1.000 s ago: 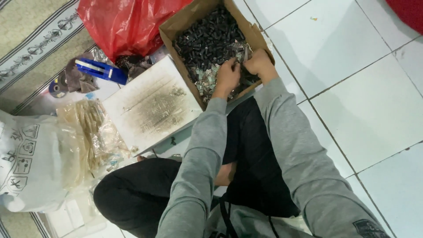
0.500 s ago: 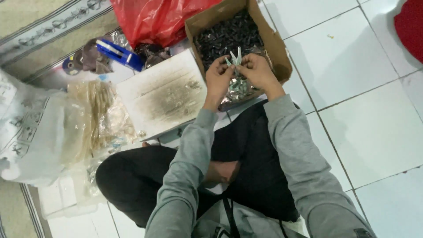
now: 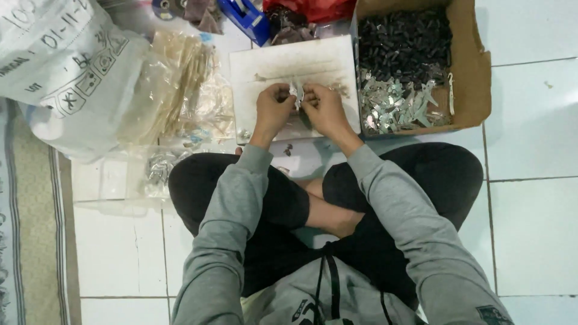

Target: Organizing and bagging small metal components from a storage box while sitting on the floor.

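Sack (image 3: 66,72) lies at the floor's left; box (image 3: 475,78) of metal bits at right. Over the board's (image 3: 289,63) near edge, my left hand (image 3: 274,111) and right hand (image 3: 322,108) pinch one clip (image 3: 297,93) between fingertips. Light, stiff, thin, probably sharp-edged; I grip its flat ends.
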